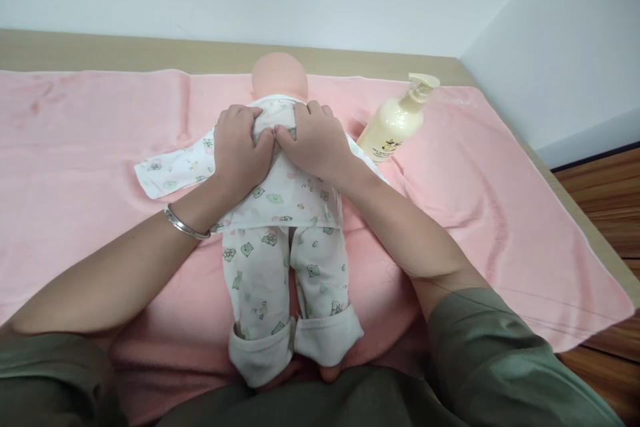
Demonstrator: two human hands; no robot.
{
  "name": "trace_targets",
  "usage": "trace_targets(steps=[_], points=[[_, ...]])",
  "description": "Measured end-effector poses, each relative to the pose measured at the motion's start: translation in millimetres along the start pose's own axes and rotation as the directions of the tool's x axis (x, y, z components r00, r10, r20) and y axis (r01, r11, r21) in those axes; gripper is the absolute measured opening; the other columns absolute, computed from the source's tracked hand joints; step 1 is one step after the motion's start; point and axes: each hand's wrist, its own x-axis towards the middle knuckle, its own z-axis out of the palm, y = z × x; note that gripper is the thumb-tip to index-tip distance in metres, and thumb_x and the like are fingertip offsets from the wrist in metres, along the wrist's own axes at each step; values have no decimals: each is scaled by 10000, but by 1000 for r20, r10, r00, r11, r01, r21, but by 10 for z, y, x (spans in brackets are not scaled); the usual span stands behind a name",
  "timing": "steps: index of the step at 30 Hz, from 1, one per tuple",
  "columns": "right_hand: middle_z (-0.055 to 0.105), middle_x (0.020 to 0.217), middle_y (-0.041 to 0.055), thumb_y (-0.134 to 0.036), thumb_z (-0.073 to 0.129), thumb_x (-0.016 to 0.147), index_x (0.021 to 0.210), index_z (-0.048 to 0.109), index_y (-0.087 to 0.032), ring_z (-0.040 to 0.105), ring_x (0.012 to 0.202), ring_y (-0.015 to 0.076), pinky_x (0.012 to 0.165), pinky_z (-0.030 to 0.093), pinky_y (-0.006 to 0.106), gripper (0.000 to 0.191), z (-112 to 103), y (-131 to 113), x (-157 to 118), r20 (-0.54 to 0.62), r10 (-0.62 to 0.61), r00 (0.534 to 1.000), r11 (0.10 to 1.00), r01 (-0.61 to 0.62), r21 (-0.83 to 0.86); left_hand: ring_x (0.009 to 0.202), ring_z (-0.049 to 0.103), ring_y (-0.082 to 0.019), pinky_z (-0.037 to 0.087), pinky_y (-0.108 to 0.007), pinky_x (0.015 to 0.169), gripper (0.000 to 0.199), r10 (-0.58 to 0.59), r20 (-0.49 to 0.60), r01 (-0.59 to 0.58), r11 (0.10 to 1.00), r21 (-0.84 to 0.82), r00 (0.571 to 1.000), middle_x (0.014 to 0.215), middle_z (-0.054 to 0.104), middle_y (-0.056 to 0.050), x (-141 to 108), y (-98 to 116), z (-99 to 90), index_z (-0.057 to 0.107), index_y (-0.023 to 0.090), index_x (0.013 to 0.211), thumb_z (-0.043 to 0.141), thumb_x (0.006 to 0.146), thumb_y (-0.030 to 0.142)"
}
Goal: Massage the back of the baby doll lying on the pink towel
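Note:
A bald doll (280, 77) in a white printed top (295, 197) and matching trousers (265, 280) lies on a pink blanket, no face showing. On the left side of its upper back rests my left hand (240, 147), open, with the fingers toward the shoulder. My right hand (315, 140) lies open on the right side of the upper back. The two thumbs are apart from the other fingers, and their tips meet near the middle of the back. One sleeve (173, 167) stretches out to the left; the other is partly behind my right forearm.
A pale yellow pump bottle (395, 123) lies tilted on the pink blanket (465, 207), right of the doll. Beyond the blanket is the wooden table edge (215, 57) against a white wall (310, 0). Brown wooden drawers (607, 200) stand at the far right.

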Motion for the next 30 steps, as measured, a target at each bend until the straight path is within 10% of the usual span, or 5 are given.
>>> trace_targets(steps=[18,30], points=[[660,1300,179,-468,452,1042,1243,595,-134,610,1233,372,1105,518,590,415,13,47,46,21,-19,1000,1000,19,-12,1218,676,-308,567,-541,1101,276,51,-19,-50,998,45,999,1206,750,-96,-28,66,-45,668,318,1157,451,994,363],[637,1363,184,-443,468,1015,1309,577,-151,589,1272,365,1143,486,580,428,-63,57,75,70,2,998,1000,-4,23,1581,450,-328,378,-584,1335,464,6,120,4,997,-78,993,1565,607,-103,-92,142,-35,599,295,1420,402,1032,458]])
